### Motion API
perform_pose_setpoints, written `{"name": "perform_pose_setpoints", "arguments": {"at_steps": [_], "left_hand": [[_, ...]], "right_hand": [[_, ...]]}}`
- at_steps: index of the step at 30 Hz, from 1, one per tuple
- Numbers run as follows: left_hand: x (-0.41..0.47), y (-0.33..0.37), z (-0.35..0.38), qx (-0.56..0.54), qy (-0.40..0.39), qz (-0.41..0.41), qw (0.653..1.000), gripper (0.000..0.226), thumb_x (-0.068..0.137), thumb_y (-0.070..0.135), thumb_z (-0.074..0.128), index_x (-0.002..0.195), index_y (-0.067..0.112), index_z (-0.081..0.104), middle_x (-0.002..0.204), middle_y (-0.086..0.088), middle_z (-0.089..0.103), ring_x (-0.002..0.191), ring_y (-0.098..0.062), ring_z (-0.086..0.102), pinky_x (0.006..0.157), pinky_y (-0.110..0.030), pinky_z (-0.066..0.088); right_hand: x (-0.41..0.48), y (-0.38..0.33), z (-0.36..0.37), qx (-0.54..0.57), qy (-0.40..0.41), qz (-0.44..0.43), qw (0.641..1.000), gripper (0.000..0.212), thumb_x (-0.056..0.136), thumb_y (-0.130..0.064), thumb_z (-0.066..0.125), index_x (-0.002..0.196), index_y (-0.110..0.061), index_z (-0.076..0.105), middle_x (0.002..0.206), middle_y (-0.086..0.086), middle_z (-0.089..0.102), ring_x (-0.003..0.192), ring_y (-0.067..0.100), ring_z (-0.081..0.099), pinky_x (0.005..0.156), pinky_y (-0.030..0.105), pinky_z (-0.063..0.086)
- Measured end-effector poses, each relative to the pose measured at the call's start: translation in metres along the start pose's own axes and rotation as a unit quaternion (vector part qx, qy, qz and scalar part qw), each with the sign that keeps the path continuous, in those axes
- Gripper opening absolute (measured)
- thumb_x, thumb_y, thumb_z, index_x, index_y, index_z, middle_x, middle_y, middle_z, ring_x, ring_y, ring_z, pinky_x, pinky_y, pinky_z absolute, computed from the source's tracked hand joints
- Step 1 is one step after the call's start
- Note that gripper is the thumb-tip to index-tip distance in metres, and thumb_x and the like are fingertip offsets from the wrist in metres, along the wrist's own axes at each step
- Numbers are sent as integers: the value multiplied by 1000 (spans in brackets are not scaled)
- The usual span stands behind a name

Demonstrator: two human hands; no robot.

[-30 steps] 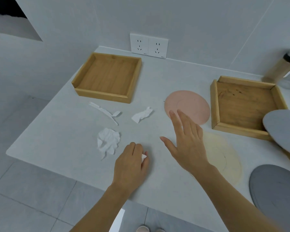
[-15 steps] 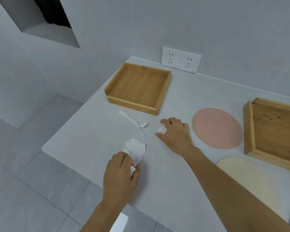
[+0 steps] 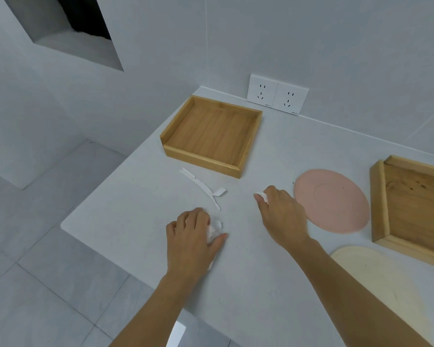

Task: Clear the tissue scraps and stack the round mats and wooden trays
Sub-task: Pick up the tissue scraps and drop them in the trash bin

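Note:
My left hand [image 3: 193, 240] lies on the white counter, closed over a crumpled tissue wad [image 3: 216, 227] that shows beside its thumb. My right hand [image 3: 282, 216] is closed on a small tissue scrap [image 3: 262, 196], white bits showing at the fingertips. A long thin tissue strip [image 3: 203, 187] lies loose between the hands and the left wooden tray [image 3: 211, 135]. A pink round mat [image 3: 332, 200] lies right of my right hand. A second wooden tray [image 3: 411, 206] is at the right edge. A cream round mat [image 3: 376, 279] lies under my right forearm.
The counter's [image 3: 135, 209] left corner and front edge drop to a tiled floor [image 3: 48, 284]. A double wall socket [image 3: 277, 95] sits on the back wall behind the left tray. A wall recess opens at the upper left.
The view has shifted left. My left hand moved forward onto the crumpled wad and covers it. My right hand, holding its scrap, has pulled back slightly.

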State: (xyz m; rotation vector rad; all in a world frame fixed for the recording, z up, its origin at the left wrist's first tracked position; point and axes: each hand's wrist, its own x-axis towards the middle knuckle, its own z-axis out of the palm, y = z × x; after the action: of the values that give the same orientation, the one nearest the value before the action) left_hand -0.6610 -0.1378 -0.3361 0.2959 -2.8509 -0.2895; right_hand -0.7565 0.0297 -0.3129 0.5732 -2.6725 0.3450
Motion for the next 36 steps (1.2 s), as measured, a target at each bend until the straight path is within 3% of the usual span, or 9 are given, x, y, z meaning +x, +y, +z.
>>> {"name": "perform_pose_setpoints", "arguments": {"at_steps": [4, 8, 15, 20, 23, 27, 31, 33, 36], "left_hand": [[0, 0, 6, -14, 44, 58, 997, 22, 82, 34, 53, 100, 20, 54, 71, -3, 59, 61, -24, 56, 53, -31, 45], [-1, -6, 3, -55, 55, 44, 996, 14, 70, 7, 76, 73, 7, 62, 61, -6, 50, 42, -20, 43, 36, -23, 29], [-2, -27, -31, -144, 121, -41, 981, 57, 95, 51, 24, 65, 8, 45, 62, -1, 42, 41, -16, 32, 37, -15, 23], [-16, -47, -45, -146, 135, -66, 978, 59, 95, 53, 23, 63, 9, 46, 62, 5, 38, 41, -14, 34, 43, -6, 18], [-23, -56, -51, -135, 143, -68, 978, 57, 96, 50, 26, 61, 9, 45, 62, 7, 35, 42, -12, 30, 44, -5, 16], [-30, -65, -54, -124, 146, -77, 978, 55, 96, 48, 27, 59, 10, 44, 63, 9, 32, 43, -11, 26, 43, -6, 15], [-34, -69, -55, -118, 148, -78, 979, 55, 96, 48, 28, 60, 11, 47, 63, 10, 32, 43, -8, 25, 45, -3, 14], [-33, -68, -54, -129, 148, -81, 977, 56, 95, 49, 27, 60, 11, 48, 64, 11, 32, 44, -7, 25, 47, -1, 14], [-30, -63, -52, -144, 135, -86, 977, 50, 93, 46, 33, 61, 12, 48, 64, 10, 34, 44, -6, 29, 48, -1, 17]], "right_hand": [[1, 2, 3, 28, 30, -13, 999, 32, 88, -26, 37, 76, -7, 60, 53, 2, 56, 44, 19, 53, 35, 22, 30], [4, -9, 16, 76, 12, -42, 996, 14, 85, -8, 48, 85, -5, 62, 65, 5, 60, 53, 24, 57, 42, 25, 41], [28, -54, 29, 93, -6, -73, 993, 33, 62, 7, 49, 88, -7, 65, 74, 5, 64, 57, 23, 58, 51, 23, 43], [39, -82, 45, 54, -45, -85, 994, 10, 79, -3, 53, 83, -8, 61, 69, 4, 59, 56, 24, 54, 52, 30, 40], [44, -96, 56, -14, -69, -73, 995, 25, 90, -21, 40, 81, -9, 60, 66, 3, 56, 55, 21, 49, 52, 30, 37], [42, -106, 63, -68, -116, -40, 990, 25, 71, -26, 74, 69, -6, 59, 62, 7, 55, 54, 23, 51, 52, 30, 42], [43, -111, 61, -41, -122, -28, 991, 29, 62, -18, 83, 65, -3, 58, 57, 10, 55, 51, 24, 52, 50, 29, 44], [44, -111, 53, -11, -118, -21, 993, 24, 70, -14, 78, 73, -2, 58, 60, 9, 57, 50, 23, 53, 47, 28, 41], [43, -107, 38, 70, -178, 3, 982, 23, 100, -19, 33, 109, -3, 45, 91, 9, 57, 65, 24, 48, 56, 31, 33]]}}
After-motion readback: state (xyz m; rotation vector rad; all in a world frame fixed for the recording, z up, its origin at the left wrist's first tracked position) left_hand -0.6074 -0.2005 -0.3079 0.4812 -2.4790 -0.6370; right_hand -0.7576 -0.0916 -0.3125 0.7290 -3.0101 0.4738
